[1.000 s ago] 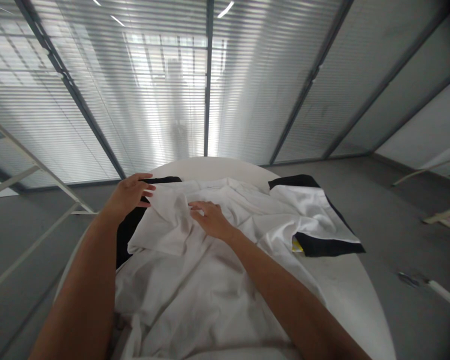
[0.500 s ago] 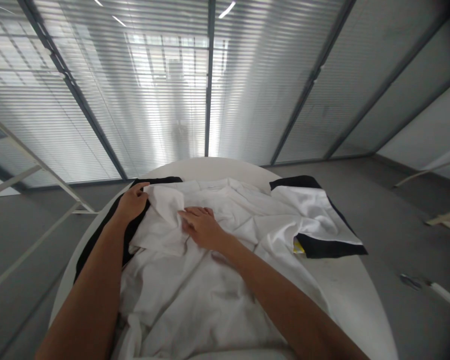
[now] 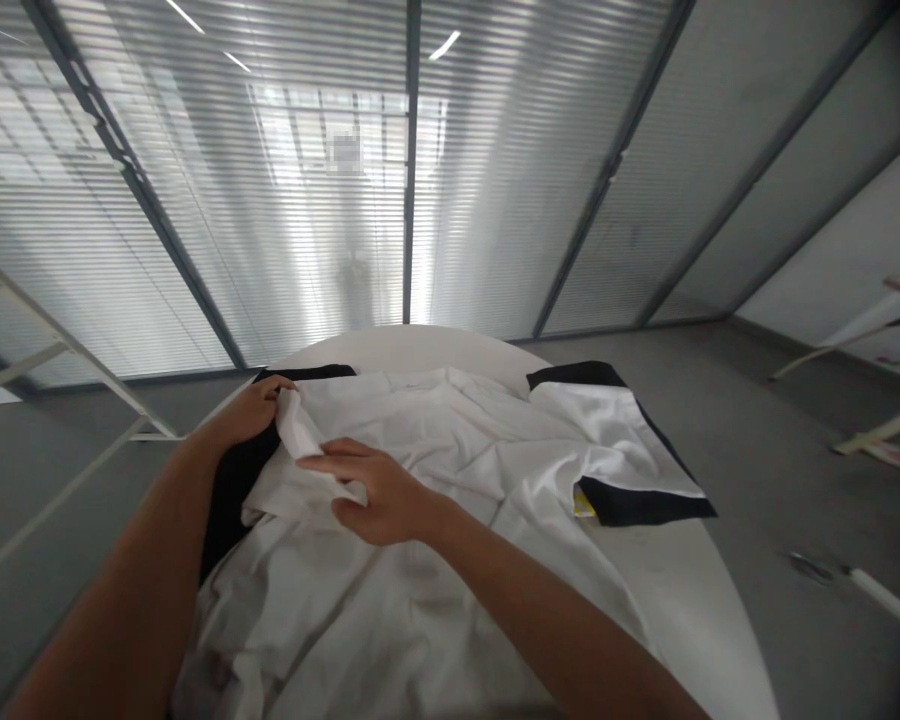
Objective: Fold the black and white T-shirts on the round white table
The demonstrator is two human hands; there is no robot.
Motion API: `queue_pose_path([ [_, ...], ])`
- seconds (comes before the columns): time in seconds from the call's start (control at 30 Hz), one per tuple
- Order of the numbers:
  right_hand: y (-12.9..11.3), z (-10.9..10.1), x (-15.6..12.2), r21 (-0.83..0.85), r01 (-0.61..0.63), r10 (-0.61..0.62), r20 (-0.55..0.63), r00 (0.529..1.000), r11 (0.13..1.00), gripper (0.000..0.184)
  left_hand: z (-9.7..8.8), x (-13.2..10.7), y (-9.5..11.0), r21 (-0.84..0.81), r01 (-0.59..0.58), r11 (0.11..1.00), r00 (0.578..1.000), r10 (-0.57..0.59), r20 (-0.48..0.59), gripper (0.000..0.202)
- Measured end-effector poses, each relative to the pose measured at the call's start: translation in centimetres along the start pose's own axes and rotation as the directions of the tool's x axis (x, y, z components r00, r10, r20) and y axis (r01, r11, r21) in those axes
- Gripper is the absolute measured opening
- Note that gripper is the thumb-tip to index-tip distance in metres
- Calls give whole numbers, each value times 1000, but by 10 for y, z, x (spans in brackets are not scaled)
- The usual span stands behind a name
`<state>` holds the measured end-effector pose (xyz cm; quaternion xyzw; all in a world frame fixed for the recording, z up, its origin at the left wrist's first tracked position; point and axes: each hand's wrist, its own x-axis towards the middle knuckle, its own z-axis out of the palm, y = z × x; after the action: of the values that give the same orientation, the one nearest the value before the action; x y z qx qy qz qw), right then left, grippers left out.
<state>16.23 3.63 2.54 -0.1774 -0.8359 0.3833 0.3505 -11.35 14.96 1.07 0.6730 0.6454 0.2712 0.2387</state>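
Observation:
A wrinkled white garment (image 3: 450,450) lies spread over a round white table (image 3: 690,590). Black cloth pieces show beneath it, one (image 3: 232,480) on the left and another (image 3: 645,503) on the right. My left hand (image 3: 253,412) is closed at the garment's upper left corner, its fingertips pinching the edge. There the white cloth is turned over in a narrow fold. My right hand (image 3: 382,495) rests on this fold with thumb and index finger apart. Its other fingers are partly hidden.
A small yellow patch (image 3: 583,502) shows by the right black piece. Pale metal frames (image 3: 67,340) stand at the left, with more legs (image 3: 881,425) at the right. Behind the table runs a glass partition with blinds (image 3: 487,200).
The left part of the garment has been turned up into a narrower fold. My right hand has shifted left and slightly nearer, its thumb spreading. The view has tilted slightly.

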Motion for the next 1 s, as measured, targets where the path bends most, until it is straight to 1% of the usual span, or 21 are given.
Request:
queue_pose_path([
  [0.07, 0, -6, 2, 222, -46, 63, -70, 996, 974, 61, -5, 14, 1, 45, 10, 999, 997, -13, 71, 37],
  [0.1, 0, -9, 4, 355, -61, 105, -106, 989, 933, 60, -8, 20, 3, 60, 16, 998, 996, -21, 89, 35],
  [0.13, 0, -11, 5, 493, -70, 153, -131, 979, 867, 61, -10, 27, 6, 68, 28, 997, 996, -34, 88, 32],
  [0.17, 0, -13, 7, 624, -73, 204, -141, 969, 778, 62, -12, 33, 10, 74, 42, 996, 995, -48, 83, 29],
  [0.23, -1, -16, 10, 819, -68, 306, -134, 943, 569, 66, -13, 43, 19, 85, 63, 994, 996, -68, 59, 26],
  [0.27, -1, -17, 12, 876, -60, 357, -132, 925, 479, 66, -11, 47, 23, 90, 82, 993, 996, -85, 41, 25],
  [0.3, -2, -18, 13, 909, -47, 411, -141, 901, 413, 65, -9, 51, 26, 90, 106, 990, 994, -108, 20, 26],
  [0.33, -1, -19, 15, 926, -35, 472, -159, 867, 376, 64, -5, 54, 28, 88, 133, 987, 991, -134, 6, 28],
  [0.37, -1, -20, 16, 930, -27, 539, -189, 820, 367, 62, 0, 57, 30, 90, 153, 984, 988, -153, -2, 30],
  [0.43, 4, -21, 19, 913, -45, 671, -264, 693, 406, 59, 11, 61, 30, 113, 164, 980, 986, -162, -24, 31],
  [0.5, 12, -19, 20, 875, -139, 763, -315, 564, 464, 58, 23, 62, 28, 146, 151, 978, 988, -144, -57, 31],
  [0.53, 17, -18, 20, 849, -215, 794, -322, 515, 483, 57, 27, 61, 26, 158, 147, 976, 988, -136, -78, 31],
  [0.57, 23, -16, 20, 817, -303, 819, -314, 480, 491, 56, 30, 60, 24, 165, 144, 976, 987, -130, -95, 30],
  [0.63, 34, -11, 18, 727, -482, 852, -281, 441, 489, 55, 33, 55, 21, 162, 132, 978, 988, -116, -103, 27],
  [0.7, 42, -5, 15, 619, -608, 862, -268, 430, 496, 53, 31, 50, 20, 142, 100, 985, 992, -88, -87, 26],
  [0.73, 45, -3, 14, 572, -647, 860, -266, 435, 504, 53, 29, 47, 19, 125, 88, 988, 994, -79, -74, 27],
  [0.83, 50, 1, 11, 463, -684, 826, -300, 478, 564, 55, 24, 42, 19, 17, 105, 994, 991, -103, -88, 28],
  [0.9, 50, 0, 10, 371, -660, 755, -383, 532, 653, 54, 21, 42, 20, -86, 122, 989, 983, -132, -125, 28],
  [1.0, 49, -2, 9, 144, -560, 542, -529, 653, 816, 55, 21, 46, 21, -164, 114, 980, 972, -145, -187, 33],
])
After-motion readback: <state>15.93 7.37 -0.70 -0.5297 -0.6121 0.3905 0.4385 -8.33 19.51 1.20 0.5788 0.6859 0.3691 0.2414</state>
